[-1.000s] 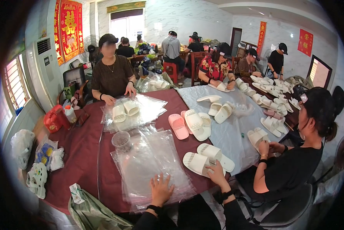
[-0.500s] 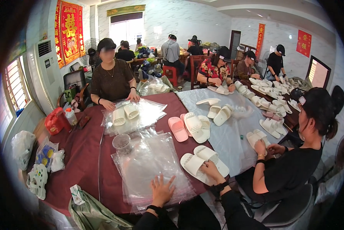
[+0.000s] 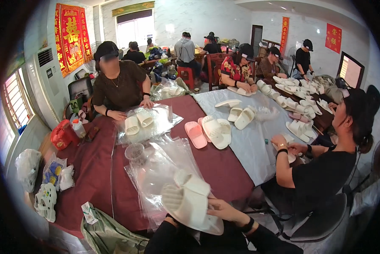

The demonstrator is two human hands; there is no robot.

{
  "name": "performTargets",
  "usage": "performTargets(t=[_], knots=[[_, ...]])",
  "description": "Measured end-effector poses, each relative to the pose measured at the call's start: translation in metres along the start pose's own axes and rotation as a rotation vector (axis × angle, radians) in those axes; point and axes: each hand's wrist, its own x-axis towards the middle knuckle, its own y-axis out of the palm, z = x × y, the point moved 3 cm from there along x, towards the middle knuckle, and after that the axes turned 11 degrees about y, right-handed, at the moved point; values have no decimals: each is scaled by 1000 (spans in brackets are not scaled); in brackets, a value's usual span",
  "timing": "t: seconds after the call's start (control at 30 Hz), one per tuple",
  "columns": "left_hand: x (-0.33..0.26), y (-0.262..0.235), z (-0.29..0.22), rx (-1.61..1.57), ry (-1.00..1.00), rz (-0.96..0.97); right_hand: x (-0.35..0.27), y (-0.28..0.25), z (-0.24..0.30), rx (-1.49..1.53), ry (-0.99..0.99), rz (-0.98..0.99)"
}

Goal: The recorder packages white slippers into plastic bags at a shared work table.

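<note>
A pair of white slide slippers is lifted in front of me, above the near edge of the table. My right hand grips the pair from the right side, fingers on the edge. Beneath the slippers ends my left forearm; the left hand itself is hidden by them, so its fingers do not show. Partly behind the slippers lies a stack of clear plastic bags, with a round clear tub on its far corner.
Pink slippers and white slippers lie mid-table on the maroon cloth. Opposite, a person touches bags bearing white slippers. At right, a seated person handles another slipper. A white clog sits at left.
My right hand has raised the white slippers off the table and moved them left, over the bags. My left hand, earlier spread flat on the bags, is now behind them.
</note>
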Motion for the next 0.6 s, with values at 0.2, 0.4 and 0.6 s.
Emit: performTargets(t=[0.2,0.4,0.6], knots=[[33,-26,-65,75,-29,89,56,-2,-41,-42,238,-54],[13,-70,-78,486,-70,232,69,-8,-78,-306,12,-304],[-22,-83,-53,838,219,298,57,-1,-84,-533,-5,-414]])
